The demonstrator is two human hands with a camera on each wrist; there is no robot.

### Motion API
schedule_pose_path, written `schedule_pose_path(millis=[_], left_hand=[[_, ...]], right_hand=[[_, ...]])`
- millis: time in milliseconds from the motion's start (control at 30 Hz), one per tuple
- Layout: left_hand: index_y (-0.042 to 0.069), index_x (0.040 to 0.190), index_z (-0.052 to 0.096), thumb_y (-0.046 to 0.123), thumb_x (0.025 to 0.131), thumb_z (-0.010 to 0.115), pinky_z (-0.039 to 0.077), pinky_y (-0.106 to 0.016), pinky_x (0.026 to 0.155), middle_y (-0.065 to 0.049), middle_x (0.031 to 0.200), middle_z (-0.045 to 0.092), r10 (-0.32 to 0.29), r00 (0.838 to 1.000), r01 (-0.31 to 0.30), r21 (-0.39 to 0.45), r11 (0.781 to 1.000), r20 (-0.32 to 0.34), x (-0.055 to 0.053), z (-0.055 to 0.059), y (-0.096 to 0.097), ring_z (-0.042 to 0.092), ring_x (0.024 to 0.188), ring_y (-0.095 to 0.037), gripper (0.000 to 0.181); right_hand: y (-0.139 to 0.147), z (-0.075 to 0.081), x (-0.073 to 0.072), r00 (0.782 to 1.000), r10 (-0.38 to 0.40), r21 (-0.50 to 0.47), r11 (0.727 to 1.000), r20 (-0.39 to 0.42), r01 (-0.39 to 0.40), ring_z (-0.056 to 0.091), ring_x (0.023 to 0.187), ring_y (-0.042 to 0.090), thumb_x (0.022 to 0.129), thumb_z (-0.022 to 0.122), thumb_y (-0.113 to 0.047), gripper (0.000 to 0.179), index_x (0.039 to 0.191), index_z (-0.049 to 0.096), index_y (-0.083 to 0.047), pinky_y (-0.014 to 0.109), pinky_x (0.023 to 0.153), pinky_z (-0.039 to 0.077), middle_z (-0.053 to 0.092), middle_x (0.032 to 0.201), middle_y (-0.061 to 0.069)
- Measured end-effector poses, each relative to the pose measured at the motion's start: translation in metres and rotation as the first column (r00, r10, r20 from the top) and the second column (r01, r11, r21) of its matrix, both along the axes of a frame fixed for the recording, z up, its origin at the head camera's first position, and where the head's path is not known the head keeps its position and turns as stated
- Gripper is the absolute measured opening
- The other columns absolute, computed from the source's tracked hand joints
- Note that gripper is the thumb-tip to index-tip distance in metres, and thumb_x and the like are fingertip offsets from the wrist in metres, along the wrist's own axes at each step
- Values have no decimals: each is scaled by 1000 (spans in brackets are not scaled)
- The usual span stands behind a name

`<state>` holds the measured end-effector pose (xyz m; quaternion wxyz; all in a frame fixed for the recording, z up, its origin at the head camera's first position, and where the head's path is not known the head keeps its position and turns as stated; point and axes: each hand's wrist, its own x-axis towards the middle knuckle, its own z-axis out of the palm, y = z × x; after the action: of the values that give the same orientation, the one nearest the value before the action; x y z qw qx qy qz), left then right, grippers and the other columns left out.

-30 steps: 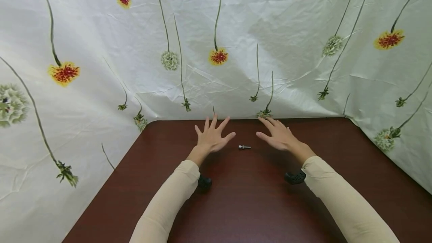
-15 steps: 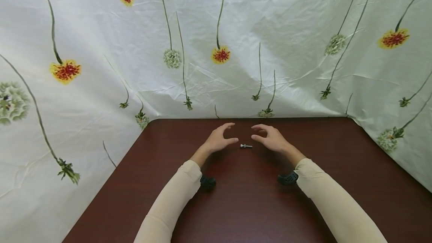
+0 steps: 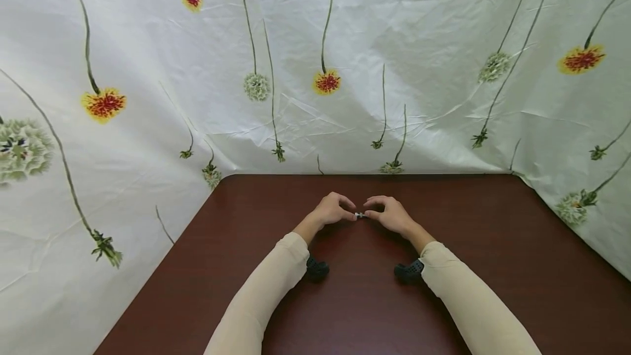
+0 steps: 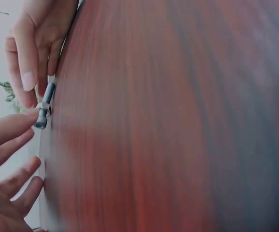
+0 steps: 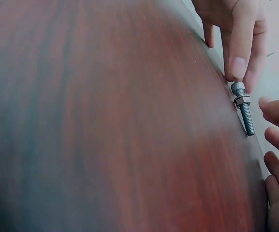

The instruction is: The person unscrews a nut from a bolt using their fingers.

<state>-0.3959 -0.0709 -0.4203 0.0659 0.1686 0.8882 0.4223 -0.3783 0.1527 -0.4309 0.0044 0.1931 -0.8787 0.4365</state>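
Note:
A small metal bolt (image 3: pixel 360 215) lies on the dark brown table between both hands. In the right wrist view its round head, a hex nut (image 5: pixel 242 100) on the shank and bare thread at the other end are plain. My left hand (image 3: pixel 333 210) is at the head end, its thumb tip at or against the head and its index finger apart from the thumb. Near the threaded end is my right hand (image 3: pixel 393 215), thumb and fingers bent with a gap between them. Contact of the right fingertips with the bolt cannot be told.
The reddish-brown table (image 3: pixel 365 311) has rounded far corners. Behind and beside it hangs a white cloth (image 3: pixel 424 32) printed with flowers. A dark perforated band piece (image 3: pixel 317 270) shows under the left wrist, and a similar one (image 3: pixel 408 273) under the right.
Both hands were spread wide over the table, then curved their fingers. They have come inward and down to the two ends of the bolt, which still lies about where it was.

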Motion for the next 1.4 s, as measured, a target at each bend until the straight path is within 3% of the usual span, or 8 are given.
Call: schedule_pose_path(millis=[233, 467, 800, 867, 967, 1100, 1233, 1400], left_hand=[[17, 102, 82, 20, 89, 85, 17, -62, 116, 0, 114, 70, 27, 1000, -28, -64, 998, -15, 0, 1, 10, 56, 124, -32, 13], [17, 94, 83, 20, 92, 82, 14, -63, 117, 1, 109, 71, 64, 997, -68, -108, 992, -35, 0, 1, 13, 58, 122, -30, 4], [16, 95, 82, 21, 95, 79, 14, -67, 116, -1, 112, 70, 75, 996, -78, -86, 993, -38, 0, 6, 13, 55, 126, -33, 5], [16, 96, 82, 21, 95, 79, 16, -68, 114, -1, 111, 70, 77, 996, -80, -64, 995, -38, -1, 6, 13, 56, 124, -32, 5], [16, 97, 81, 20, 95, 79, 31, -63, 109, -3, 114, 69, 86, 996, -86, -9, 996, -36, -3, 6, 13, 59, 116, -31, 5], [13, 99, 81, 18, 95, 79, 48, -49, 91, -6, 120, 66, 96, 995, -93, 85, 992, -36, -5, 9, 11, 58, 110, -29, 6], [13, 103, 80, 18, 96, 78, 50, -45, 89, -4, 115, 68, 77, 996, -68, 164, 984, -46, -5, 14, 9, 60, 110, -27, 9], [14, 106, 79, 19, 97, 77, 51, -45, 90, 0, 113, 69, 47, 997, -30, 248, 968, -62, -6, 18, 8, 63, 105, -24, 11]], right_hand=[[3, -2, -3, 999, -34, 58, 998, -7, 34, 44, 139, 42, 97, 75, -13, 20, 114, 77, -3, 59, 109, 36, 56, 145, 18], [-1, -4, -6, 998, -43, 96, 994, -37, 46, 46, 136, 43, 94, 77, -8, 8, 100, 80, -3, 58, 110, 35, 60, 140, 19], [-4, -1, -5, 999, -54, 51, 997, -9, 54, 47, 136, 42, 98, 73, -9, 6, 99, 77, -5, 59, 111, 34, 62, 138, 18], [-4, -1, -4, 998, -67, 31, 997, 2, 67, 48, 135, 41, 99, 72, -10, 7, 101, 76, -5, 59, 110, 35, 62, 137, 18], [-5, 0, -2, 995, -99, -24, 995, 23, 99, 54, 127, 39, 101, 70, -12, 10, 105, 75, -5, 56, 103, 42, 64, 132, 17], [-7, 3, -1, 991, -126, -102, 986, 36, 129, 56, 108, 30, 102, 69, -16, 13, 110, 73, -7, 46, 87, 46, 65, 121, 12], [-7, 8, 0, 991, -126, -187, 974, 32, 130, 57, 97, 29, 103, 67, -15, 13, 110, 71, -4, 40, 79, 47, 66, 111, 14], [-8, 16, 3, 989, -141, -322, 935, 54, 151, 62, 98, 33, 103, 67, -13, 15, 112, 70, 0, 43, 82, 52, 68, 108, 17]])
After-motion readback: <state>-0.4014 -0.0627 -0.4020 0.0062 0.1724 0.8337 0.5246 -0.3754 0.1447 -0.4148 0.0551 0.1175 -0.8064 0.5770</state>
